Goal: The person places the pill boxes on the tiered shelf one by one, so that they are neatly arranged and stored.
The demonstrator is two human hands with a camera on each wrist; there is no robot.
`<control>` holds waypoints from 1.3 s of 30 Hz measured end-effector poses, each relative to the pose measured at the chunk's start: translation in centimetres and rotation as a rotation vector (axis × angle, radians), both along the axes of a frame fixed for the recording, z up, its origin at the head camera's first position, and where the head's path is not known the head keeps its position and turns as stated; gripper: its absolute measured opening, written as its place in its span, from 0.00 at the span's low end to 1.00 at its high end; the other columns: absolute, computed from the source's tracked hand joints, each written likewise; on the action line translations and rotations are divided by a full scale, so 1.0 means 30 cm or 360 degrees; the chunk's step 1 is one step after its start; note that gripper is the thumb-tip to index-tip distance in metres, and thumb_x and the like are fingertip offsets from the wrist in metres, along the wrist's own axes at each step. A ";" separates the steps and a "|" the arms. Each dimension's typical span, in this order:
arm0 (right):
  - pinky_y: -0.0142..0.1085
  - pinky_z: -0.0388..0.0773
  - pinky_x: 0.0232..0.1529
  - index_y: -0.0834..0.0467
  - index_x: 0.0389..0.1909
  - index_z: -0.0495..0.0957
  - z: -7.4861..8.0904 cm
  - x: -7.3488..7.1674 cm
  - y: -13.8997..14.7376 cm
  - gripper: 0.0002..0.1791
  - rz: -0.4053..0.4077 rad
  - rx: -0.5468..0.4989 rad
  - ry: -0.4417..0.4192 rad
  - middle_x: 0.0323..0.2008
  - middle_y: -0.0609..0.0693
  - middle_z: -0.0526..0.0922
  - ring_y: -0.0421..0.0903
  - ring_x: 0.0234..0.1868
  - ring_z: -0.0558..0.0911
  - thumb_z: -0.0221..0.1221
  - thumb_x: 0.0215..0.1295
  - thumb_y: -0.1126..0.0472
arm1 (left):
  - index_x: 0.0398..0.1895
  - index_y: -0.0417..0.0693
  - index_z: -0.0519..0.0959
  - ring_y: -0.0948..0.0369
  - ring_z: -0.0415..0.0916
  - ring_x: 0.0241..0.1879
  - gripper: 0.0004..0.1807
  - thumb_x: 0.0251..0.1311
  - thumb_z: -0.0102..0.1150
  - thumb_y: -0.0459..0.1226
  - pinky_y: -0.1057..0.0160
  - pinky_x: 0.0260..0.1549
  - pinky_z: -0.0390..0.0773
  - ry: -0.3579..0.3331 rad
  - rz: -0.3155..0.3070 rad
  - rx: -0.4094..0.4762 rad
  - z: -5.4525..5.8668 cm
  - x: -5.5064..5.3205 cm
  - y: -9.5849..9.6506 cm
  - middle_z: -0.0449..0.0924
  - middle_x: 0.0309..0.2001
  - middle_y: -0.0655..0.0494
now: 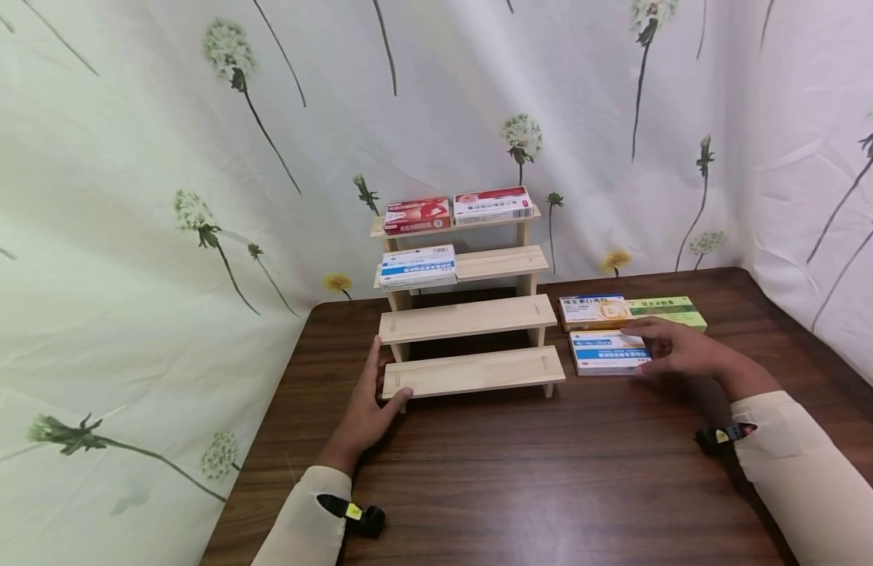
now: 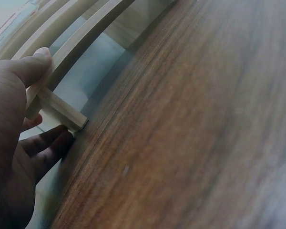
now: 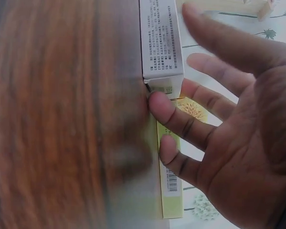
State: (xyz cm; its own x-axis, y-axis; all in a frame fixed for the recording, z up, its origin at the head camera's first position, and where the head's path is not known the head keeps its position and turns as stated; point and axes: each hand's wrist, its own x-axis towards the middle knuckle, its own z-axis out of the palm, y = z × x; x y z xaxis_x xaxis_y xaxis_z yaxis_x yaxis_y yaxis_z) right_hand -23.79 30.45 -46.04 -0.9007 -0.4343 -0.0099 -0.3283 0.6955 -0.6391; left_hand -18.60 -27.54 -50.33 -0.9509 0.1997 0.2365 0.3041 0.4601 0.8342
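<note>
At right of centre in the head view, flat on a dark wood-grain desk (image 1: 493,472): a blue-and-white box (image 1: 604,354), with the right hand (image 1: 685,350) at its right end, grip released, fingers loosely spread beside it in the right wrist view. Cannot tell whether touching. Just behind, side by side: an orange-and-white box (image 1: 583,313) and a green box (image 1: 675,311). Near the centre of the frame: a four-tier wooden rack (image 1: 467,318), grasped at lower left in the grip of the left hand (image 1: 365,413), thumb over the front edge, fingers along the side. On its upper two tiers: a matching blue-and-white box (image 1: 418,269), with a red box (image 1: 416,216) and a red-and-white box (image 1: 493,204) above. Across the upper frame: pale dandelion-print cloth (image 1: 443,134).
</note>
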 end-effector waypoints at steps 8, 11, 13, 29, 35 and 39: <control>0.33 0.72 0.37 0.61 0.70 0.82 0.003 -0.009 -0.007 0.36 0.0025 0.0030 0.0000 0.75 0.70 0.68 0.44 0.39 0.73 0.80 0.61 0.59 | 0.92 0.69 0.32 0.39 0.78 0.71 0.60 0.76 0.69 0.44 0.52 0.58 0.84 0.0014 0.0013 -0.0017 0.007 0.000 0.000 0.63 0.82 0.37; 0.33 0.72 0.37 0.61 0.68 0.84 0.002 -0.009 -0.006 0.34 0.0032 0.0026 0.0005 0.76 0.72 0.67 0.43 0.37 0.73 0.80 0.60 0.60 | 0.91 0.72 0.32 0.39 0.77 0.71 0.60 0.76 0.69 0.44 0.48 0.59 0.83 0.0005 0.0016 -0.0015 0.010 0.001 0.001 0.63 0.82 0.37; 0.33 0.72 0.38 0.60 0.68 0.85 -0.001 -0.010 -0.005 0.33 0.0027 0.0024 -0.0002 0.76 0.73 0.67 0.44 0.38 0.73 0.80 0.60 0.60 | 0.91 0.72 0.32 0.39 0.77 0.71 0.60 0.76 0.69 0.44 0.46 0.60 0.83 0.0004 0.0014 -0.0011 0.010 0.001 0.002 0.62 0.82 0.37; 0.33 0.72 0.46 0.56 0.68 0.86 -0.021 -0.017 0.003 0.33 -0.0004 0.0076 -0.0026 0.78 0.71 0.67 0.49 0.49 0.74 0.80 0.60 0.59 | 0.92 0.68 0.33 0.39 0.78 0.70 0.60 0.75 0.70 0.44 0.52 0.57 0.84 0.0013 0.0010 -0.0018 -0.002 0.003 0.001 0.62 0.83 0.36; 0.36 0.72 0.50 0.54 0.68 0.86 -0.021 -0.018 0.003 0.33 -0.0014 0.0105 -0.0032 0.80 0.71 0.66 0.53 0.54 0.75 0.80 0.61 0.58 | 0.92 0.64 0.34 0.39 0.78 0.71 0.60 0.75 0.70 0.44 0.45 0.60 0.83 0.0017 0.0018 -0.0019 0.000 0.002 0.002 0.62 0.83 0.37; 0.42 0.73 0.54 0.53 0.69 0.85 -0.020 -0.015 0.006 0.33 -0.0012 0.0121 -0.0035 0.81 0.71 0.64 0.57 0.58 0.75 0.80 0.62 0.57 | 0.92 0.67 0.33 0.39 0.78 0.71 0.60 0.75 0.70 0.44 0.47 0.60 0.83 0.0019 0.0022 -0.0024 -0.001 0.001 0.000 0.63 0.82 0.36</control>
State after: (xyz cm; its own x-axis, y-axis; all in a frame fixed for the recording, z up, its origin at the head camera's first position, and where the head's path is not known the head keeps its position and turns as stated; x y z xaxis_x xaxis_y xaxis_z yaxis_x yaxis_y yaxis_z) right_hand -24.26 30.63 -46.66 -0.9032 -0.4247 -0.0625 -0.3092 0.7447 -0.5914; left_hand -18.57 -27.52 -50.36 -0.9508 0.1900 0.2447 0.3072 0.4769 0.8235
